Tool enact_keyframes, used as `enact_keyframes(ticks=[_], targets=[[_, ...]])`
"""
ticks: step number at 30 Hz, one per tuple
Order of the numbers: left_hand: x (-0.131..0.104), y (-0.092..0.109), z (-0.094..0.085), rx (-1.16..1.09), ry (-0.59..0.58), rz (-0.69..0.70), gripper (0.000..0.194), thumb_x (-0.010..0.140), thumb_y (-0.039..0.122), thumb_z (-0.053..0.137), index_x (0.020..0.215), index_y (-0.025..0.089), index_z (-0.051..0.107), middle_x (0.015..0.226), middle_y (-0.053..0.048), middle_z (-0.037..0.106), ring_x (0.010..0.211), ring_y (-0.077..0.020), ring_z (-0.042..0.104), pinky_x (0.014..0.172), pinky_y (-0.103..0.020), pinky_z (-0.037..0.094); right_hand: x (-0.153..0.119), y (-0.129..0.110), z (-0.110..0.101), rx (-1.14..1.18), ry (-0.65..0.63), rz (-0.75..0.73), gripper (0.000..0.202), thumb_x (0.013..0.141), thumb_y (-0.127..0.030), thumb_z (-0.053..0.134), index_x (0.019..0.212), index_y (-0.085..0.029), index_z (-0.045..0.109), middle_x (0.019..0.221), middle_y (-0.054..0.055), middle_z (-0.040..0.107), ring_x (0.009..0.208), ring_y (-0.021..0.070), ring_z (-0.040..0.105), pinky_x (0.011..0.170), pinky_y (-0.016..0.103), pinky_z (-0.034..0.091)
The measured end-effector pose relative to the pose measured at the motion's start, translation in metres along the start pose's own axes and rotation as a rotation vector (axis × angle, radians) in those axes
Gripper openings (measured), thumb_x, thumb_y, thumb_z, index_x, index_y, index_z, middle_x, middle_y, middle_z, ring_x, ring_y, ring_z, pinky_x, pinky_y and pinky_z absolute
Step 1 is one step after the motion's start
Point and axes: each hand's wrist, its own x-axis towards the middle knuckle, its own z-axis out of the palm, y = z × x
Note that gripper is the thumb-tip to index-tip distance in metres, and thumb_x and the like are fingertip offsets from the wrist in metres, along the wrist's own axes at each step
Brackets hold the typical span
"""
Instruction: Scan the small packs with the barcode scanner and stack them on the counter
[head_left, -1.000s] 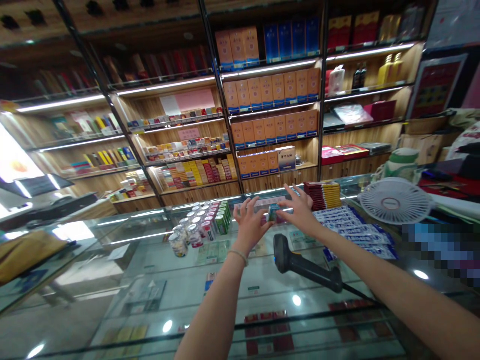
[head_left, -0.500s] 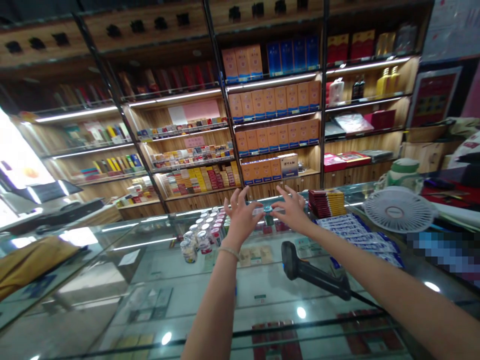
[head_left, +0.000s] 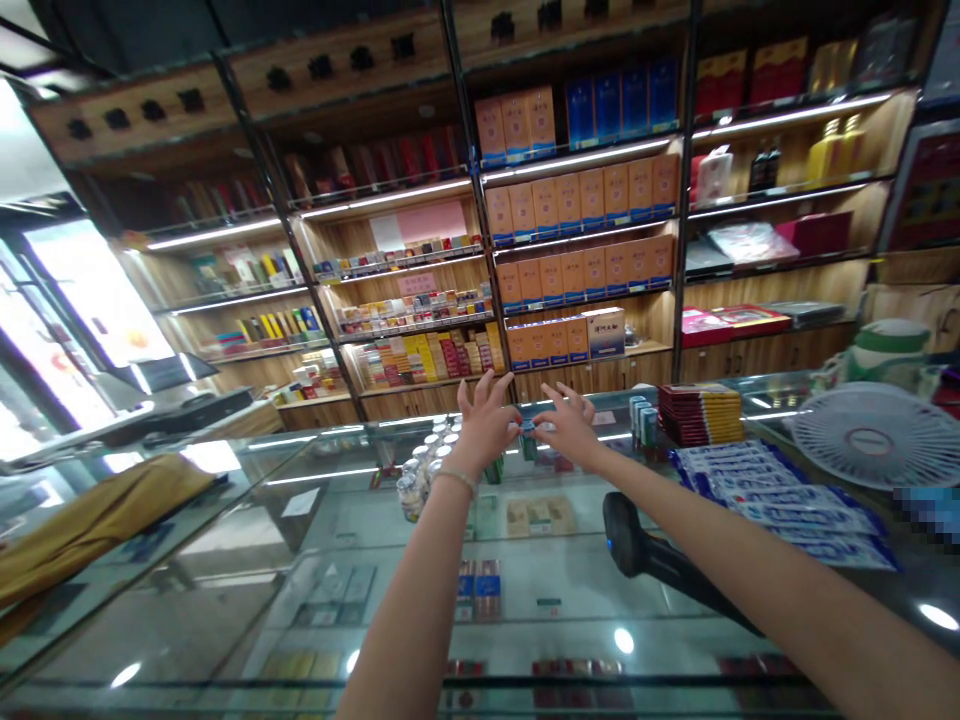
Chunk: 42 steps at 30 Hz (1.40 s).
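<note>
Out over the glass counter, my left hand and my right hand face each other. Between them is a small blue-green container, pinched at its sides by thumbs and fingertips; the other fingers are spread upward. Its exact kind is too small to tell. Beside my left wrist stand several small white-capped jars, partly covered by the hand. Right of my right hand are similar blue-green containers. A black barcode scanner lies under my right forearm, which hides part of it.
Stacked red and yellow packs stand at the right, with blue-white packets in front. Farther right are a white fan and a green-white jug. Brown cloth lies left. Shelves of boxes line the back.
My view has swung left, so shelves and counter items appear farther right. Both hands stay together at the small container. Blue-green containers beside the red packs have come into sight.
</note>
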Motion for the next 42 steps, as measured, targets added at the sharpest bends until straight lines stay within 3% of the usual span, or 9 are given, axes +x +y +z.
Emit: enact_keyframes(ticks=[11, 21, 36, 42], targets=[[0.023, -0.034, 0.031, 0.095, -0.106, 0.064, 0.008, 0.078, 0.031, 0.08, 0.086, 0.028, 0.08, 0.163, -0.004, 0.04, 0.154, -0.0374, 0.021, 0.119, -0.075, 0.005, 0.032, 0.003, 0.036, -0.06, -0.118, -0.001, 0.022, 0.092, -0.047, 0.065, 0.092, -0.031, 0.08, 0.162, 0.005, 0.041, 0.151, 0.0326, 0.025, 0.115, 0.062, 0.017], [0.027, -0.036, 0.064, 0.107, -0.145, 0.079, 0.009, 0.076, 0.026, 0.081, 0.084, 0.028, 0.08, 0.159, -0.004, 0.045, 0.153, -0.0361, 0.026, 0.121, -0.073, 0.007, 0.038, 0.013, 0.056, -0.108, -0.216, -0.01, 0.013, 0.085, -0.039, 0.074, 0.093, -0.03, 0.079, 0.162, 0.006, 0.04, 0.152, 0.0314, 0.024, 0.117, 0.061, 0.015], [0.014, -0.025, 0.06, 0.123, -0.145, -0.011, 0.013, 0.085, 0.026, 0.069, 0.09, 0.03, 0.08, 0.157, -0.002, 0.048, 0.153, -0.0361, 0.025, 0.121, -0.074, 0.007, 0.037, 0.039, 0.08, -0.053, -0.268, 0.033, 0.028, 0.082, -0.048, 0.075, 0.106, -0.034, 0.076, 0.155, 0.006, 0.05, 0.147, 0.0327, 0.033, 0.11, 0.057, 0.028], [0.003, -0.023, 0.06, 0.08, -0.138, -0.079, 0.027, 0.085, 0.031, 0.069, 0.111, 0.035, 0.076, 0.162, -0.002, 0.041, 0.155, -0.0362, 0.021, 0.121, -0.073, -0.001, 0.021, 0.047, 0.086, -0.076, -0.241, -0.029, 0.035, 0.081, -0.052, 0.074, 0.11, -0.033, 0.075, 0.159, 0.009, 0.045, 0.15, 0.0345, 0.028, 0.113, 0.059, 0.023]])
